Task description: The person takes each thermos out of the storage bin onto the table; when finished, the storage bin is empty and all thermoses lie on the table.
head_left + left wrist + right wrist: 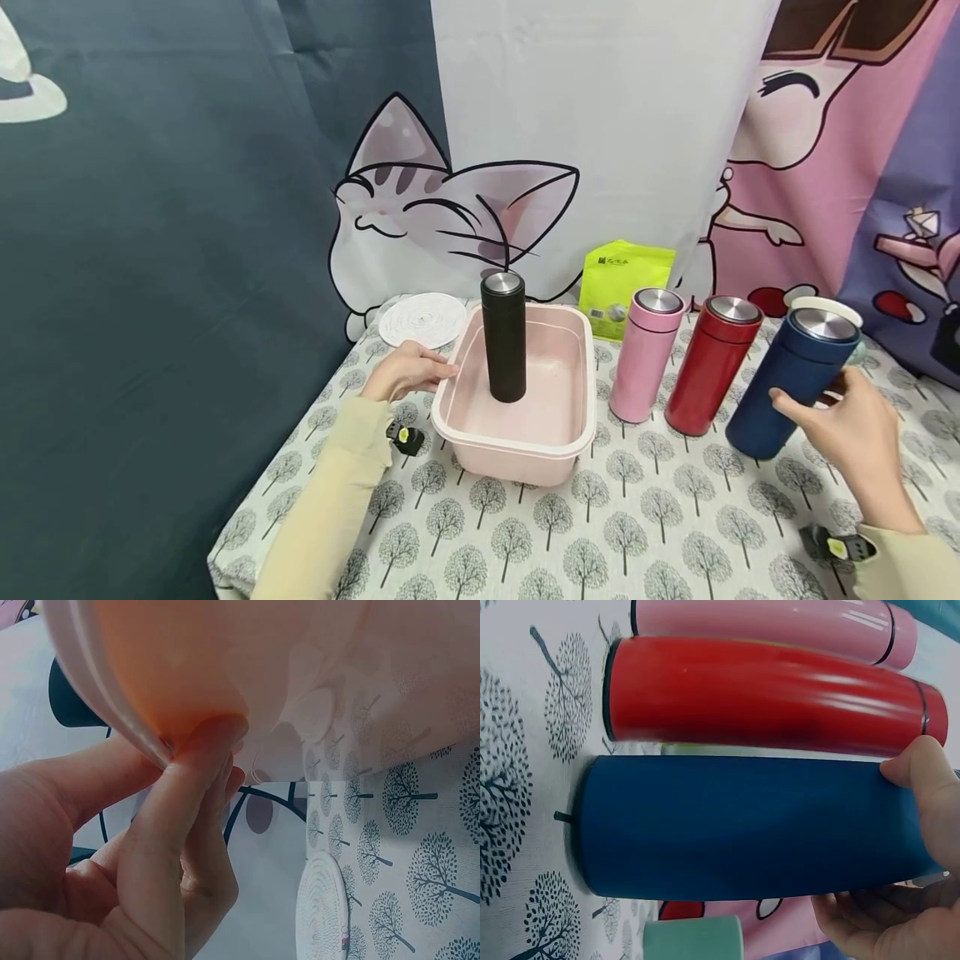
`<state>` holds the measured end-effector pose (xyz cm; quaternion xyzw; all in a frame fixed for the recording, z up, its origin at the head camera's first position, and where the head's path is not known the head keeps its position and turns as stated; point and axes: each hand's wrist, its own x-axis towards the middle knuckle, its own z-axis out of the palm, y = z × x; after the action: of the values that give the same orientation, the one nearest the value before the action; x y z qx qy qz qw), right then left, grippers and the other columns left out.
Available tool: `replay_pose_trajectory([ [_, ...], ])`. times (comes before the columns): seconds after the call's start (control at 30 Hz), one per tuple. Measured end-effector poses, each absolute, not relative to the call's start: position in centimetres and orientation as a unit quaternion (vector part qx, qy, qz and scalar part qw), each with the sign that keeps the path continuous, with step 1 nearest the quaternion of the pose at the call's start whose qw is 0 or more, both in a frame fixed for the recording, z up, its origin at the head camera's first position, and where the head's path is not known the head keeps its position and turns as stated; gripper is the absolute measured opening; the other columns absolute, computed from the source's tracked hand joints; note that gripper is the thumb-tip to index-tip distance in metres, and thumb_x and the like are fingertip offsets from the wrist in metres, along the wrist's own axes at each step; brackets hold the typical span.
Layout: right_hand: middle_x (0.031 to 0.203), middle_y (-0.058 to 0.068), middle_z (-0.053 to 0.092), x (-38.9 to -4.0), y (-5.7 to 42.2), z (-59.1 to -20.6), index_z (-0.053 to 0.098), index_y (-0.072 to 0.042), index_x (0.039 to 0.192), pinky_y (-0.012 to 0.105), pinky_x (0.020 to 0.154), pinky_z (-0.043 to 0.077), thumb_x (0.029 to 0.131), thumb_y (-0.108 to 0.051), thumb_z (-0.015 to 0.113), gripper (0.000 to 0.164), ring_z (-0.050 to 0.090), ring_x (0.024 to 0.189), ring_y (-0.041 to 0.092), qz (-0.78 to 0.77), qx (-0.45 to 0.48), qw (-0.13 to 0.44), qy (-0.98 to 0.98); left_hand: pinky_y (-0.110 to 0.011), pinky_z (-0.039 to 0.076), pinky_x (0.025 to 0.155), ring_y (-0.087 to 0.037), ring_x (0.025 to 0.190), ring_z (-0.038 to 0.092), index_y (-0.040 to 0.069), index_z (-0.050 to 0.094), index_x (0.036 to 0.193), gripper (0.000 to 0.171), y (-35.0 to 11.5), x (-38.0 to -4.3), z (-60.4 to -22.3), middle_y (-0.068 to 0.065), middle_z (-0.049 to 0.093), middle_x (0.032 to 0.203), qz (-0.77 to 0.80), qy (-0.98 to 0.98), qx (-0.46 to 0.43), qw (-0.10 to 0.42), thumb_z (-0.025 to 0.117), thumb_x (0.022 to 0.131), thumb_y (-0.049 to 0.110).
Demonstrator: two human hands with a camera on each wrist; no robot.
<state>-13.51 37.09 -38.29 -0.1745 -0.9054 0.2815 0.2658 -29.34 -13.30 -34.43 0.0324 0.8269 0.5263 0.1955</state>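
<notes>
My right hand [855, 437] grips the upright blue flask [791, 383], rightmost in the row; my left hand [405, 372] pinches the pink tub's [517, 442] rim.

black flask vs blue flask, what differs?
The black flask stands inside the pink tub, untouched; the blue flask stands on the tablecloth, gripped by the right hand. The black one looks slimmer. Both are upright with steel-topped lids.

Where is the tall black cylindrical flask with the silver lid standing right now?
In the head view, the black flask stands upright inside the pink plastic tub, left of the pink flask.
</notes>
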Motion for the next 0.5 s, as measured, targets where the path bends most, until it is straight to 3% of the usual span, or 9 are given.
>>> replay_pose_trajectory([
  [0.5,0.123,0.040,0.053,-14.4,39.2,-38.6,0.042,0.011,0.135,0.064,0.080,0.048,0.086,-0.039,0.073,0.077,0.053,0.109,0.056,0.293,-0.149,0.225,-0.917,-0.032,0.062,0.084,-0.023,0.089,0.072,-0.013,0.059,0.123,0.041,-13.3,-29.4,-34.5,-0.027,0.065,0.118,0.537,0.820,0.038,0.194,0.071,0.089,0.009],
])
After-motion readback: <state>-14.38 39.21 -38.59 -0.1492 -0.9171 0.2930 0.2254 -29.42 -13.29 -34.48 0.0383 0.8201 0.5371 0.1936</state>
